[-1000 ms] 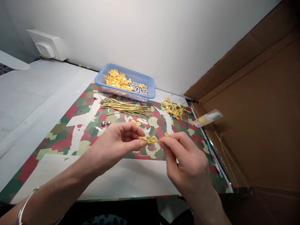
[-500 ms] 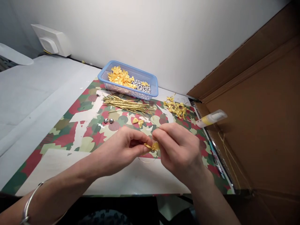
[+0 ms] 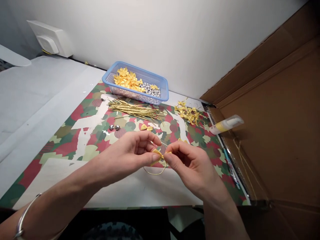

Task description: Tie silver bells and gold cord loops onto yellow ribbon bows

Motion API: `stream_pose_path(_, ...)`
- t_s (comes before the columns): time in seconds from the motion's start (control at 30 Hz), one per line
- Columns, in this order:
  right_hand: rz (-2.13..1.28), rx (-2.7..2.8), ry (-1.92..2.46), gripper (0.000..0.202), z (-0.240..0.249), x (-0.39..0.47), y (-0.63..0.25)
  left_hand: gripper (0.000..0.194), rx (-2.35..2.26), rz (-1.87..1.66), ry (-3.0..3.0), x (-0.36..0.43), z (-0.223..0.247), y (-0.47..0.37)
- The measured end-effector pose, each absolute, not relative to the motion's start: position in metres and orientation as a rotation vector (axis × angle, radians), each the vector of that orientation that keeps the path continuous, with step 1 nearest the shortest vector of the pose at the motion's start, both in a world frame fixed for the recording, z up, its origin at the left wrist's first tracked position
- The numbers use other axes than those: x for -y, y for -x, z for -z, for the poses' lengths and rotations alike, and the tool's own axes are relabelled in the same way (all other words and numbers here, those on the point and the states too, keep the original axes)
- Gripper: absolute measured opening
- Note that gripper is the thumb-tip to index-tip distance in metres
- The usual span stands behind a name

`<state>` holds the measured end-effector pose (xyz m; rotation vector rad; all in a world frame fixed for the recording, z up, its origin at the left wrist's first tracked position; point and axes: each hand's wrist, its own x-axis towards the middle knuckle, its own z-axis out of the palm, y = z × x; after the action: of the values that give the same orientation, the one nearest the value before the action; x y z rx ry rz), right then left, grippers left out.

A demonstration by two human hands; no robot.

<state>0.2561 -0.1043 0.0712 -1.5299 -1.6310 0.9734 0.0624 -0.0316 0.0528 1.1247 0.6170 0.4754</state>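
My left hand (image 3: 136, 150) pinches one side of a yellow bow (image 3: 157, 156) between thumb and fingers. Against it, my right hand (image 3: 191, 163) pinches the bow's other side. A small silver bell (image 3: 162, 160) shows at the bow's middle, and a loop of gold cord (image 3: 155, 174) hangs below. Just beyond my left fingers lies another yellow bow (image 3: 146, 127), partly covered. Two silver bells (image 3: 114, 127) rest to its left. A bundle of gold ties (image 3: 135, 110) lies farther back.
A blue basket (image 3: 136, 95) of yellow bows and silver bells stands by the wall. Finished-looking yellow bows (image 3: 188, 113) are piled at the right, near a bottle (image 3: 226, 125). A cardboard panel (image 3: 275, 116) borders the right side.
My right hand has turned and its fingers have opened out somewhat, showing the thumb. The cord loop below the bow is plainer. The view has shifted slightly.
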Motion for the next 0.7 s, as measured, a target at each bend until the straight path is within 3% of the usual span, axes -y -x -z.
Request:
stream_pose_path(0.27, -0.983, 1.311, 1.433, 0.028, -0.057, 0.109, -0.241, 0.009, -0.555, -0.449, -1.169, 0.031, -0.052, -0.061)
stream_pose_path(0.7, -0.793, 1.311, 1.551, 0.028, -0.051, 0.116, -0.237, 0.015, -0.649, -0.485, -1.303, 0.034, -0.051, -0.06)
